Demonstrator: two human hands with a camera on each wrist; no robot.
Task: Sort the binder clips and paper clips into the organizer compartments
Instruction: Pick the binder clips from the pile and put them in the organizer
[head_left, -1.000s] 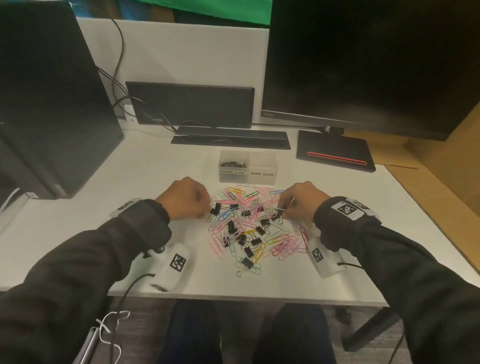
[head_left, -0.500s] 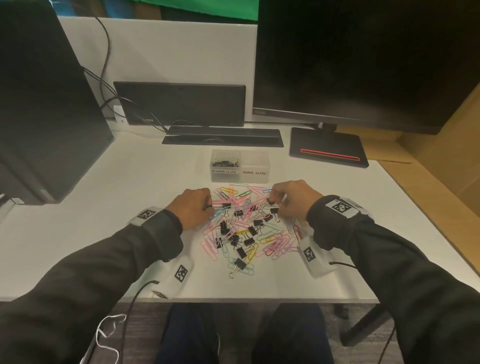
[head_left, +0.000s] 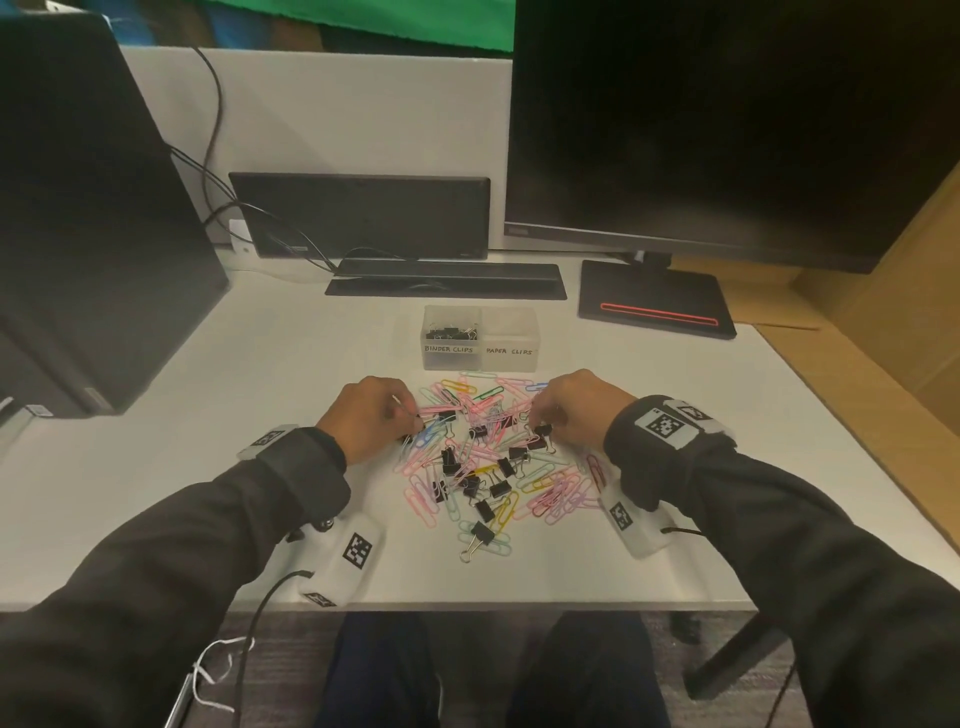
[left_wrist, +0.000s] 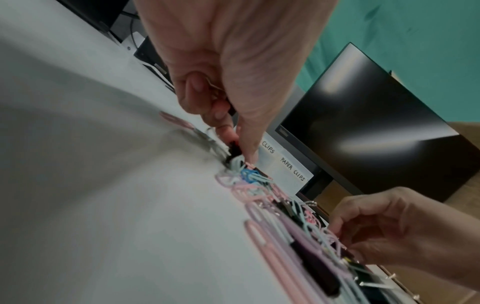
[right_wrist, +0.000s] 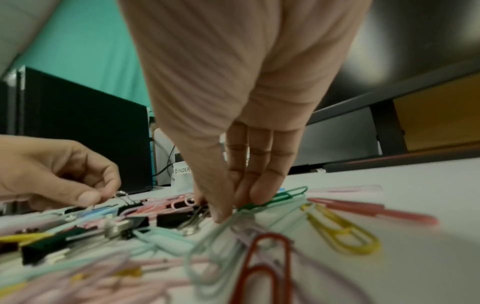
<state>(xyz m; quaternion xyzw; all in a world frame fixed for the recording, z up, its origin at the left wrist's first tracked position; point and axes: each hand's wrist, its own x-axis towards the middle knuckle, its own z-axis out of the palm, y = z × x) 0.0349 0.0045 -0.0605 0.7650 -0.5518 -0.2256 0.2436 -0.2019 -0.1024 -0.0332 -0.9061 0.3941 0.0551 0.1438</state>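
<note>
A mixed pile of coloured paper clips (head_left: 558, 493) and black binder clips (head_left: 483, 512) lies on the white desk (head_left: 260, 364). Behind it stands the clear organizer (head_left: 480, 359). Its left compartment, labelled BINDER CLIPS (head_left: 451, 330), holds several binder clips; the right one, labelled PAPER CLIPS (head_left: 510, 325), looks bare. My left hand (head_left: 415, 423) is at the pile's left edge. Its thumb and forefinger pinch a black binder clip (left_wrist: 235, 148), and a wire handle shows inside its curled fingers. My right hand (head_left: 535, 418) is at the pile's right edge, pinching at a binder clip's wire handles (right_wrist: 197, 219) beside a green paper clip (right_wrist: 280, 195).
A dark monitor (head_left: 727, 130) on a red-striped base (head_left: 654, 306) stands at the back right. A black bar (head_left: 447, 278) and a black panel (head_left: 363, 218) with cables (head_left: 218, 197) sit behind the organizer. A big black box (head_left: 93, 208) fills the left. The desk's front edge (head_left: 467, 605) is near.
Both hands have stayed at the far edge of the pile, their fingers working slightly deeper among the clips. The head view has shifted a little; the organizer has not moved.
</note>
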